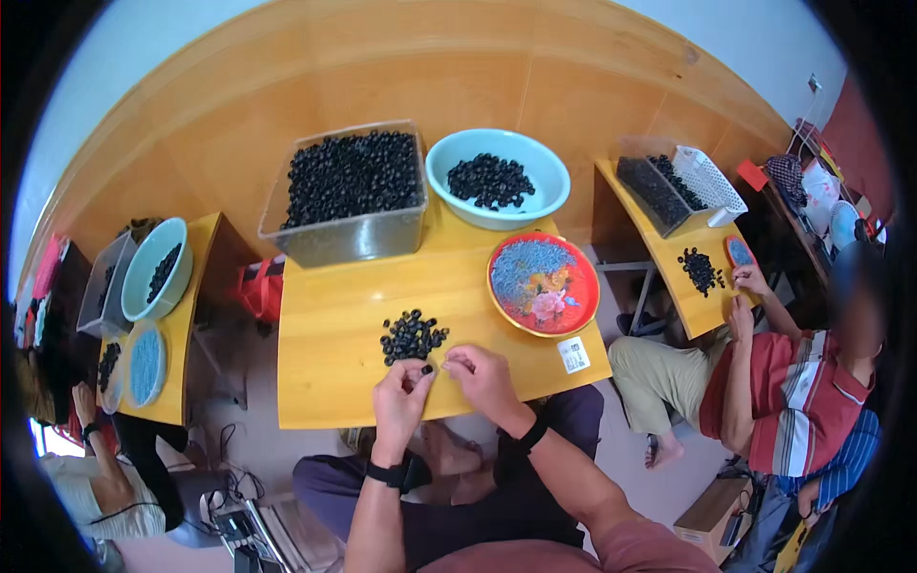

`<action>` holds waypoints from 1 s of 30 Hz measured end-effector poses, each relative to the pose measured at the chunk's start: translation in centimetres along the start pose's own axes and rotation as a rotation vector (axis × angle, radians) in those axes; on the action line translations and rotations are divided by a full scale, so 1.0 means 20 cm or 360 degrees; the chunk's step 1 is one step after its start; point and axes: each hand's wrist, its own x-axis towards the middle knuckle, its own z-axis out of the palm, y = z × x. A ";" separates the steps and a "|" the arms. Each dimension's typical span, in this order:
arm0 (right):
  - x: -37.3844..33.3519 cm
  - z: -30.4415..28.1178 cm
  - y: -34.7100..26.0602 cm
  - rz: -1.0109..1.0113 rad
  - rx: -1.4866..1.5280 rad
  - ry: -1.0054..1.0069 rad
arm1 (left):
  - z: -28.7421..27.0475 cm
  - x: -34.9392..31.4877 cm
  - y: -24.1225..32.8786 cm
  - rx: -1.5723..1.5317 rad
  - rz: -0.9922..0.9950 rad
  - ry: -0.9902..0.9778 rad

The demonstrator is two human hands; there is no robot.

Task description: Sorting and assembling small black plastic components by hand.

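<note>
I'm wearing a black left wristband (385, 475), a black right wristband (533, 435) and dark trousers (330, 489), perhaps navy or purple; toward the near edge, I'm showing a dusky-red, short-sleeved top (659, 548).

Three yellow tables (325, 334). Three clear bins (353, 250). Two teal bowls (497, 221). One white basket (707, 177). Three dishes (578, 310) with blue bits (528, 267), one per table. Three small heaps (414, 336) of black pieces, too many to count. One black piece (426, 370) in left hand (401, 392). Two wristbands (387, 475). One label (573, 354). One red bag (260, 291).
</note>
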 end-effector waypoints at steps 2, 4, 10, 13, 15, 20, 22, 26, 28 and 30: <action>0.00 0.00 -0.01 0.0066 0.0019 -0.0016 | -0.01 0.01 0.04 0.0131 0.0023 -0.0022; -0.03 -0.06 -0.03 0.0111 0.0026 -0.0073 | 0.02 -0.02 0.06 0.0153 0.0066 -0.0018; -0.02 -0.02 -0.06 0.0096 0.0103 -0.0100 | 0.01 -0.01 0.06 0.0208 0.0126 -0.0034; -0.03 -0.01 -0.05 0.0064 0.0073 -0.0123 | 0.01 -0.02 0.06 0.0245 0.0135 -0.0048; -0.04 -0.02 -0.05 0.0068 0.0068 -0.0135 | 0.01 -0.03 0.06 0.0273 0.0197 -0.0054; -0.04 -0.02 -0.09 0.0074 0.0062 -0.0150 | 0.01 -0.03 0.07 0.0307 0.0204 -0.0069; -0.03 -0.02 -0.07 0.0042 0.0111 -0.0135 | 0.00 -0.03 0.07 0.0317 0.0213 -0.0071; -0.01 -0.04 -0.06 -0.0118 0.0201 -0.0174 | 0.00 -0.03 0.06 0.0310 0.0229 -0.0095; -0.01 -0.04 -0.09 -0.0144 0.0176 -0.0177 | 0.00 -0.03 0.06 0.0316 0.0238 -0.0093; -0.01 -0.04 -0.09 -0.0170 0.0151 -0.0179 | 0.00 -0.02 0.07 0.0303 0.0269 -0.0084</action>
